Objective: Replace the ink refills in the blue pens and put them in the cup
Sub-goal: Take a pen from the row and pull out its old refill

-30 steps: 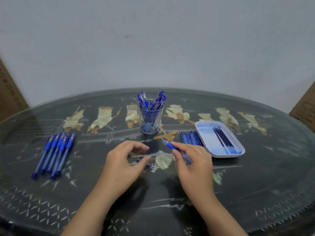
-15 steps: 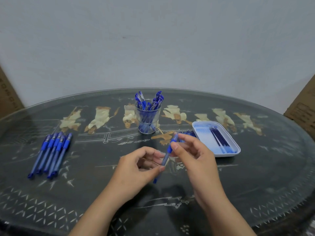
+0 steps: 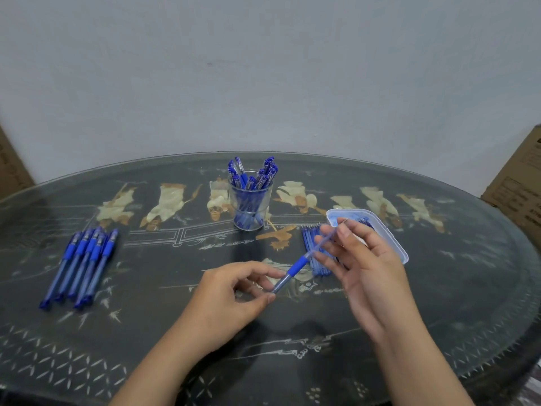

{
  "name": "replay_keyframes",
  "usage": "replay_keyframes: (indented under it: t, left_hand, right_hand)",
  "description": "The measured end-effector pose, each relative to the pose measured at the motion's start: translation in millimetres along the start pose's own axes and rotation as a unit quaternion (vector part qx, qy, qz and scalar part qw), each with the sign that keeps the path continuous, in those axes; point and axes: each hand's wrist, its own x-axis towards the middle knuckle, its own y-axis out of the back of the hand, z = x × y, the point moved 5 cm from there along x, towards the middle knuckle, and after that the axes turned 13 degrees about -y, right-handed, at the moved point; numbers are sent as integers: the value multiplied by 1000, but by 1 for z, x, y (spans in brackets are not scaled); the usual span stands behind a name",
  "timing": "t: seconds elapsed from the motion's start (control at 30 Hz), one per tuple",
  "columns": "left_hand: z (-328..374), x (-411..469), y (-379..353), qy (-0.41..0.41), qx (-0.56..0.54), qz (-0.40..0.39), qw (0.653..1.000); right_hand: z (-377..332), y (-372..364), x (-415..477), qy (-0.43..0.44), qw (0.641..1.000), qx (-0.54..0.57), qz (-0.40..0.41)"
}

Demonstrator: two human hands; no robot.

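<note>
Blue pen [image 3: 295,266] pinched at both ends
Gripped at lower tip by left hand [image 3: 234,291], at clear barrel by right hand [image 3: 369,268]; cup [image 3: 250,206] beyond left hand; box [image 3: 521,194] print blurred.

Dark oval worktop [image 3: 453,288], glass-topped, inlaid with pale figures. At far centre, clear cup [image 3: 250,212] standing upright, packed with blue pens. At left, row of blue pens [image 3: 85,259] lying side by side. Right of centre, bundle of blue refills [image 3: 307,244] just beside white tray [image 3: 354,215].
</note>
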Motion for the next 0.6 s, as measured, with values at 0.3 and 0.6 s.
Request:
replay_keyframes:
  t: [0.3, 0.6]
  left_hand:
    - [0, 0, -3, 2, -14, -5, 1000]
    - [-7, -2, 8, 2, 11, -18, 1000]
  right_hand:
    - [1, -5, -6, 80, 996, -10, 45]
    - [-38, 26, 4, 172, 969, 43, 170]
